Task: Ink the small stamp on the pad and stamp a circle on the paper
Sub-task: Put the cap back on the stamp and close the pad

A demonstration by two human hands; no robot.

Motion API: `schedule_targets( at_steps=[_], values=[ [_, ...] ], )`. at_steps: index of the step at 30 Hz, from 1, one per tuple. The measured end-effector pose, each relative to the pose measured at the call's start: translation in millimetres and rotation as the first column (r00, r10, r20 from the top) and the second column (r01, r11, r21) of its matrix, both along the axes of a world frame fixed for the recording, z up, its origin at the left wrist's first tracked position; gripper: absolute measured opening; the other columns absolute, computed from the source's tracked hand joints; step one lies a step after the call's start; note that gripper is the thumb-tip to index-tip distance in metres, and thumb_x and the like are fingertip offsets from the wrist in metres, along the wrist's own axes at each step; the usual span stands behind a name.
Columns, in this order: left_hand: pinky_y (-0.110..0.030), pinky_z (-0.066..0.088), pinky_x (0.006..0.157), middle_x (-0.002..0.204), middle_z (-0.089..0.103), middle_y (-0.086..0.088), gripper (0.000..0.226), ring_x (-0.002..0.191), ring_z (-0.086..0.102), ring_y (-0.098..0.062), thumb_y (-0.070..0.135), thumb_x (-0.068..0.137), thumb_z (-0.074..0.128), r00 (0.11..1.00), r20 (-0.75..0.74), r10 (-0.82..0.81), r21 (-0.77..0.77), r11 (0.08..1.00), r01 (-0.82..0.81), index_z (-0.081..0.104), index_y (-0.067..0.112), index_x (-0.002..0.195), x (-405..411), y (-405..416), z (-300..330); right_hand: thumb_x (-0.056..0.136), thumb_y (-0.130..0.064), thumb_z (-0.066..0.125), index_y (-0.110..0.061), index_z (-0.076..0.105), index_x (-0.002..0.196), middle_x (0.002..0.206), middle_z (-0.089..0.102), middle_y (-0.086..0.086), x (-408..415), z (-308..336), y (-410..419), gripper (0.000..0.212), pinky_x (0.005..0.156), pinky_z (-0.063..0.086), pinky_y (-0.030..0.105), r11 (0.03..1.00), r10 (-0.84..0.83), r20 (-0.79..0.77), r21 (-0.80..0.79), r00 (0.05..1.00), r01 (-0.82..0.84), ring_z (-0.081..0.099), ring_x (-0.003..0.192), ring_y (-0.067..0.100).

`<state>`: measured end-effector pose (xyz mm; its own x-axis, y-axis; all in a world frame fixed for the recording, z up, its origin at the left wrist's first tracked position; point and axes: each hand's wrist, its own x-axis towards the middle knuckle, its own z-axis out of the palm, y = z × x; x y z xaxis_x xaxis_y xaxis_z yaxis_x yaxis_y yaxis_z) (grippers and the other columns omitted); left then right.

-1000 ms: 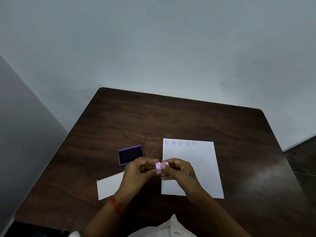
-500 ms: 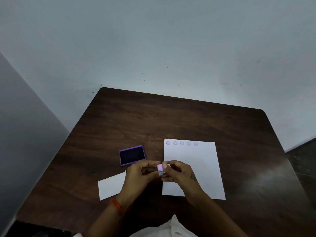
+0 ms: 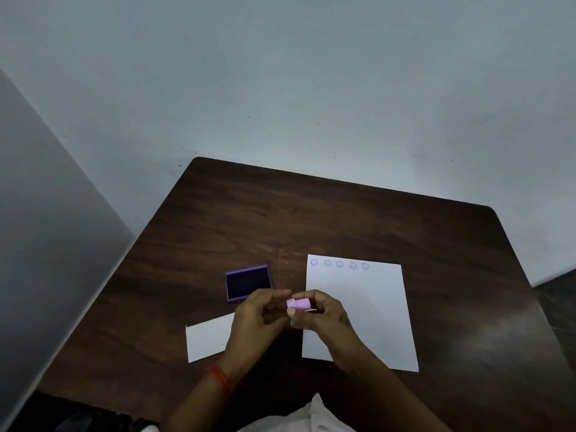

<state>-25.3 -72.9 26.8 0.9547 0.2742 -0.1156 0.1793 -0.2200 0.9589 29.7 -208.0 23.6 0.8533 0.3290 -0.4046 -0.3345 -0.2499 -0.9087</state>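
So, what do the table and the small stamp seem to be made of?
Table: probably wood or a wood-look laminate, dark brown with visible grain and a soft sheen near its right edge. Small stamp: likely smooth matte plastic, evenly pale purple; too small to tell for certain.

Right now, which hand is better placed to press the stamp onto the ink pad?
Right. The right hand already pinches the small stamp, while the left hand only hovers beside it. The open ink pad lies just beyond both hands, an easy reach.
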Motion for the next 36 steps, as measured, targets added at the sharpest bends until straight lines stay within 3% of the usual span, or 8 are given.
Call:
schedule_targets(
  at_steps=[4, 8, 14, 19, 23, 26, 32, 36],
  values=[
    [-0.003, 0.049, 0.068, 0.105, 0.060, 0.015, 0.045, 0.090, 0.064, 0.002, 0.008, 0.069, 0.078, 0.995, -0.069, 0.065, 0.021, 0.998, -0.064, 0.062, 0.034, 0.103, -5.6, 15.1, -8.3, 0.083, -0.026, 0.063, -0.018, 0.065, 0.080, 0.078, 0.066, -0.004, 7.4, -16.7, 16.6, 0.009, 0.064, 0.041, 0.005, 0.957, 0.081, 0.280, -0.291, 0.957, 0.004, 0.058, 0.071, 0.009],
    [-0.012, 0.049, 0.074, 0.108, 0.059, 0.009, 0.044, 0.092, 0.060, -0.001, 0.010, 0.070, 0.078, 0.982, -0.099, 0.160, 0.097, 0.984, -0.151, 0.063, 0.025, 0.109, -13.0, 28.5, -17.4, 0.088, -0.022, 0.055, -0.013, 0.061, 0.071, 0.062, 0.054, -0.012, 10.6, -39.3, 30.7, 0.021, 0.059, 0.038, 0.008, 0.950, 0.027, 0.262, -0.308, 0.965, 0.057, 0.053, 0.061, 0.011],
    [-0.013, 0.049, 0.070, 0.109, 0.061, 0.000, 0.040, 0.091, 0.062, -0.006, 0.010, 0.069, 0.078, 0.968, -0.103, 0.230, 0.117, 0.969, -0.218, 0.066, 0.024, 0.104, -22.1, 41.9, -26.9, 0.088, -0.030, 0.057, -0.008, 0.056, 0.117, 0.122, 0.061, 0.009, 17.3, -46.5, 39.8, 0.037, 0.101, 0.044, 0.029, 0.789, 0.298, 0.098, -0.585, 0.949, -0.187, 0.058, 0.106, 0.022],
    [-0.012, 0.046, 0.072, 0.114, 0.061, -0.001, 0.037, 0.097, 0.060, -0.009, 0.011, 0.072, 0.077, 0.955, -0.109, 0.275, 0.119, 0.958, -0.262, 0.065, 0.023, 0.106, -26.9, 47.7, -29.4, 0.078, -0.035, 0.068, -0.018, 0.054, 0.115, 0.126, 0.057, 0.004, 17.7, -33.7, 36.8, 0.043, 0.093, 0.044, 0.026, 0.700, 0.454, 0.206, -0.684, 0.867, -0.205, 0.055, 0.109, 0.019],
    [-0.020, 0.050, 0.079, 0.114, 0.060, 0.001, 0.035, 0.100, 0.059, -0.009, 0.015, 0.076, 0.073, 0.943, -0.066, 0.327, 0.193, 0.931, -0.310, 0.064, 0.022, 0.109, -30.4, 58.0, -23.9, 0.075, -0.040, 0.070, -0.025, 0.051, 0.120, 0.133, 0.052, 0.002, 14.4, -18.2, 46.5, 0.051, 0.091, 0.042, 0.026, 0.782, 0.365, 0.402, -0.622, 0.839, -0.042, 0.051, 0.117, 0.019],
    [-0.017, 0.043, 0.078, 0.118, 0.058, -0.003, 0.036, 0.097, 0.054, -0.006, 0.018, 0.078, 0.072, 0.899, -0.031, 0.438, 0.321, 0.856, -0.406, 0.062, 0.020, 0.113, -35.6, 67.5, -21.4, 0.075, -0.032, 0.073, -0.028, 0.052, 0.119, 0.129, 0.054, 0.000, 5.9, -9.8, 65.0, 0.049, 0.090, 0.046, 0.024, 0.861, 0.355, 0.464, -0.501, 0.811, -0.090, 0.055, 0.112, 0.016],
    [-0.051, 0.042, 0.100, 0.137, 0.046, -0.009, 0.052, 0.125, 0.042, -0.029, 0.037, 0.081, 0.066, 0.765, -0.283, 0.578, 0.454, 0.784, -0.424, 0.049, 0.023, 0.128, -51.6, 77.8, -27.4, 0.078, -0.030, 0.070, -0.021, 0.050, 0.124, 0.128, 0.056, 0.004, -15.5, -19.3, 94.2, 0.052, 0.097, 0.047, 0.034, 0.833, 0.442, 0.243, -0.467, 0.863, -0.296, 0.058, 0.109, 0.019],
    [-0.055, 0.035, 0.106, 0.144, 0.035, -0.015, 0.062, 0.132, 0.033, -0.036, 0.038, 0.083, 0.062, 0.684, -0.474, 0.555, 0.382, 0.829, -0.409, 0.037, 0.021, 0.137, -57.2, 76.5, -34.1, 0.080, -0.027, 0.068, -0.015, 0.048, 0.128, 0.135, 0.050, 0.010, -23.4, -32.0, 99.2, 0.053, 0.101, 0.047, 0.038, 0.753, 0.523, 0.152, -0.543, 0.839, -0.371, 0.054, 0.118, 0.024]
  ],
)
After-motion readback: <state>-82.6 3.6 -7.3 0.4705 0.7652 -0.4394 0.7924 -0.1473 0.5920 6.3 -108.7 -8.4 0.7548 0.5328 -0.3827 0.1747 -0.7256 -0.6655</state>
